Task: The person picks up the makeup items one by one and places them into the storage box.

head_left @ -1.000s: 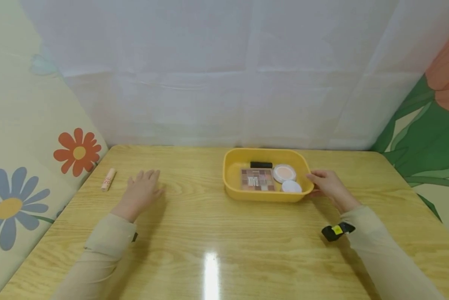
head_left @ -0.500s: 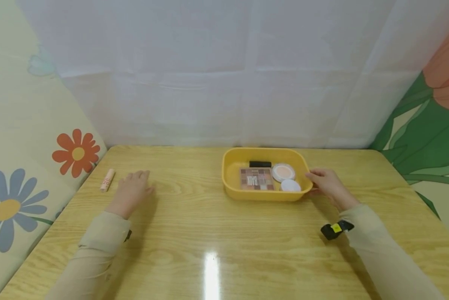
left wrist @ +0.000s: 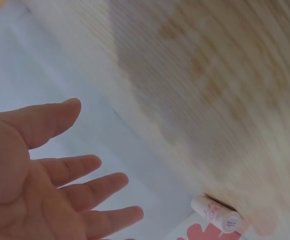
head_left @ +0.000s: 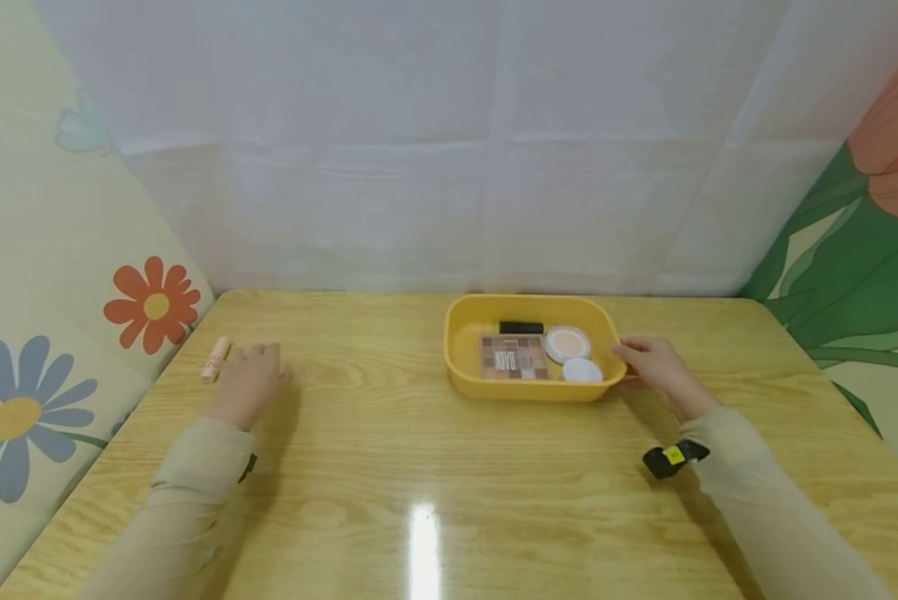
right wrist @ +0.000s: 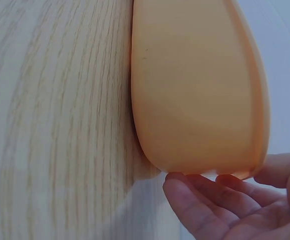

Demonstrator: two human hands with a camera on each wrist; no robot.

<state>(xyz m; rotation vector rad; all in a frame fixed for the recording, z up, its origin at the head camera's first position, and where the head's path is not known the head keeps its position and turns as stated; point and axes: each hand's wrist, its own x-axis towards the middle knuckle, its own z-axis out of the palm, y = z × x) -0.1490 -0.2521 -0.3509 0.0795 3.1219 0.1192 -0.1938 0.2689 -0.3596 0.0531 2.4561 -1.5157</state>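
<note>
My left hand (head_left: 248, 385) hovers over the table with its fingers spread, just right of a small pale pink cosmetic tube (head_left: 215, 360) with red print. In the left wrist view the tube (left wrist: 217, 213) lies on the wood, apart from the fingertips. My right hand (head_left: 662, 375) grips the right end of a yellow bin (head_left: 524, 391), thumb at the rim and fingers against the outer wall. Inside the bin lie an eyeshadow palette (head_left: 514, 358), a black tube (head_left: 521, 328), a round compact (head_left: 567, 344) and a white round item (head_left: 582, 371).
The wooden table (head_left: 388, 467) ends at a white cloth (head_left: 366, 167) hung behind it. Flower-patterned panels (head_left: 36, 242) stand along the left and right sides. A bright reflection shows on the table's front middle.
My left hand has moved left, closer to the pale pink tube. My right hand keeps its hold on the yellow bin, which stays in place.
</note>
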